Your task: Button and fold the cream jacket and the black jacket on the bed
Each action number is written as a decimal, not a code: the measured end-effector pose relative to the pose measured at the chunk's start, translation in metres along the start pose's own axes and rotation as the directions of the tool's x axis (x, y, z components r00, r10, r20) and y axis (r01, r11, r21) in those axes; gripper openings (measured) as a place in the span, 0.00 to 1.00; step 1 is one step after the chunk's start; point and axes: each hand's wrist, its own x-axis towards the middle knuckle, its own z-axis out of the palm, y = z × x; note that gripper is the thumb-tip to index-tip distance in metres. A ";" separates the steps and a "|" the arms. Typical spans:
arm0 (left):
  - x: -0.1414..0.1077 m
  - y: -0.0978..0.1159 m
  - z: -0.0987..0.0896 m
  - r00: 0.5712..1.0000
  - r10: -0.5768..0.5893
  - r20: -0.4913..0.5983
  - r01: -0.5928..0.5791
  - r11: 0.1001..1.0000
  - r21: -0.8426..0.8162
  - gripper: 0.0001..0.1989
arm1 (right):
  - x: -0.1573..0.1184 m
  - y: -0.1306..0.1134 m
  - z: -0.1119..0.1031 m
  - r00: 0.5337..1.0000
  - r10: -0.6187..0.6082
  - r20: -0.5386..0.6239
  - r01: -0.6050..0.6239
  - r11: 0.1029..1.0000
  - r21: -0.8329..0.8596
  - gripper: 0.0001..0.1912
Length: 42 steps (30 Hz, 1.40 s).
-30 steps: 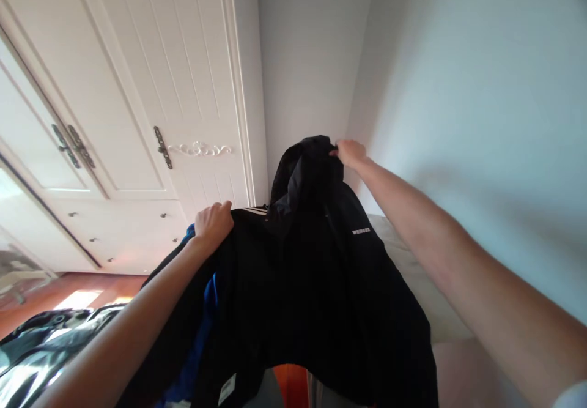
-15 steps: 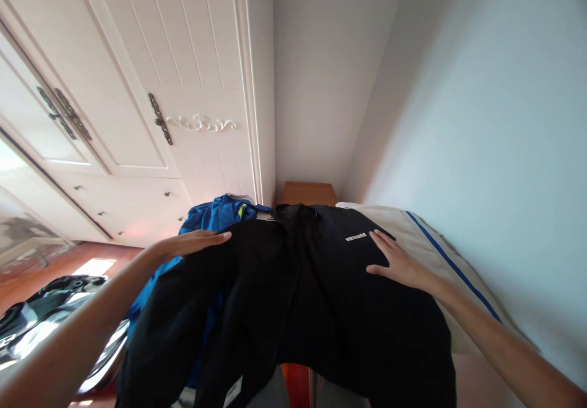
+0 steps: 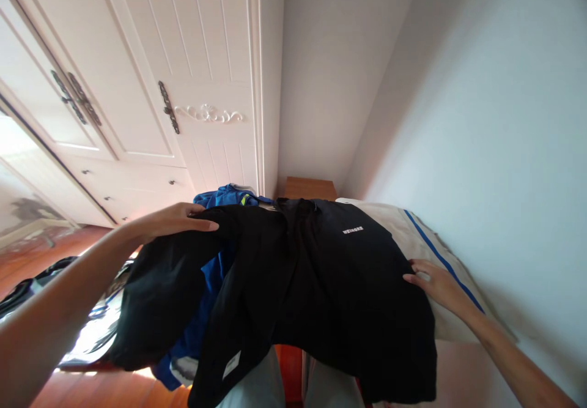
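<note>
A black jacket [image 3: 339, 285] with white lettering on the chest lies spread out over a surface in front of me. My left hand [image 3: 183, 219] holds the upper part of its left-side sleeve, thumb on top of the cloth. On the opposite side, my right hand [image 3: 431, 281] has its thumb and fingers closed on the jacket's right edge. A pale label [image 3: 232, 364] shows near the lower left hem. Beneath the jacket, on the left, blue clothing [image 3: 224, 195] with a yellow-green patch sticks out.
A white cloth [image 3: 385, 213] with a blue stripe lies under the jacket's right side, along the wall [image 3: 481, 120]. The white wardrobe [image 3: 215, 77] stands at the back left, with a wooden box-like piece [image 3: 312, 186] beside it. Clothes [image 3: 92, 334] lie low on the left.
My right hand has moved from the chest lettering outward and down to the jacket's right edge. My left hand has gone from lying on the sleeve to gripping it, lifting the sleeve slightly.
</note>
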 end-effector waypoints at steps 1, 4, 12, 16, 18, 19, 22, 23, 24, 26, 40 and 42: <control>0.004 0.005 -0.003 1.000 0.013 -0.018 -0.013 1.000 0.018 0.33 | -0.001 -0.005 -0.002 1.000 0.000 -0.022 0.000 1.000 0.026 0.23; 0.029 0.010 -0.020 0.996 0.064 -0.060 -0.057 0.993 0.101 0.34 | -0.011 -0.018 -0.009 0.994 0.106 0.005 -0.105 0.978 0.179 0.24; 0.086 -0.001 -0.041 0.955 0.286 0.082 -0.281 0.777 0.564 0.15 | -0.026 -0.043 -0.016 0.921 0.233 0.313 -0.378 0.732 0.567 0.17; 0.073 0.005 -0.021 0.939 0.277 0.203 -0.343 0.729 0.593 0.15 | -0.021 -0.044 -0.003 0.888 0.228 0.399 -0.413 0.776 0.476 0.17; 0.062 0.008 -0.010 0.897 0.354 0.265 -0.441 0.763 0.472 0.20 | -0.018 -0.043 0.004 0.885 0.210 0.416 -0.409 0.778 0.477 0.21; 0.056 0.010 -0.005 0.870 0.404 0.284 -0.491 0.769 0.410 0.21 | -0.016 -0.043 0.008 0.885 0.194 0.423 -0.403 0.775 0.486 0.24; 0.032 0.019 0.018 0.759 0.542 0.362 -0.645 0.700 0.307 0.24 | -0.008 -0.042 0.020 0.922 0.194 0.336 -0.344 0.809 0.476 0.32; 0.023 0.023 0.029 0.714 0.565 0.413 -0.691 0.661 0.292 0.25 | -0.005 -0.042 0.024 0.940 0.229 0.251 -0.322 0.839 0.439 0.34; 0.015 0.026 0.041 0.666 0.571 0.480 -0.731 0.627 0.268 0.26 | -0.002 -0.041 0.029 0.951 0.270 0.154 -0.309 0.869 0.386 0.35; -0.001 0.029 0.069 0.528 0.548 0.649 -0.797 0.583 0.156 0.28 | 0.003 -0.039 0.036 0.953 0.300 0.034 -0.297 0.914 0.276 0.32; -0.038 -0.030 0.193 0.518 0.545 0.660 -0.659 0.746 -0.099 0.43 | -0.004 -0.089 -0.019 0.992 0.105 0.070 -0.104 0.994 -0.019 0.13; -0.046 -0.033 0.197 0.570 0.564 0.598 -0.646 0.757 -0.099 0.41 | 0.002 -0.083 -0.010 0.975 0.206 0.080 -0.208 0.978 0.005 0.12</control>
